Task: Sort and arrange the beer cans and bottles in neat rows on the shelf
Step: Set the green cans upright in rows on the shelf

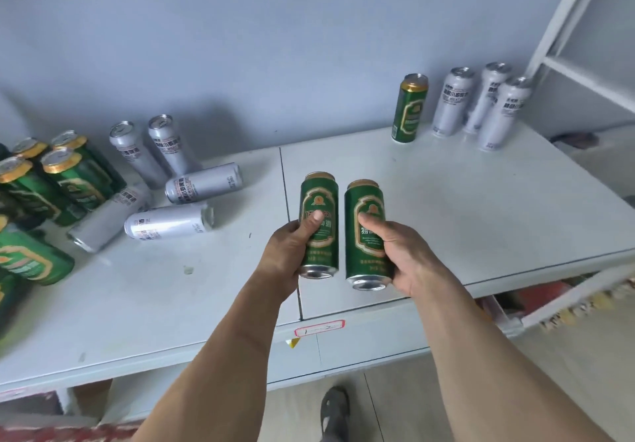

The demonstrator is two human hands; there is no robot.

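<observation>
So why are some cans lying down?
Three silver cans lie tipped over on the left of the shelf, and a green can lies askew nearby. The rest stand upright.

Two held green cans [319,225] [368,235] side by side

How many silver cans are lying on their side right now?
3, all left of the shelf seam: silver can, another silver can in front, a third beside the green group. Others may be hidden.

Place: small shop or stockroom.
Evidence: white metal shelf [446,201] with price label [319,327], many beer cans [68,173].
</observation>
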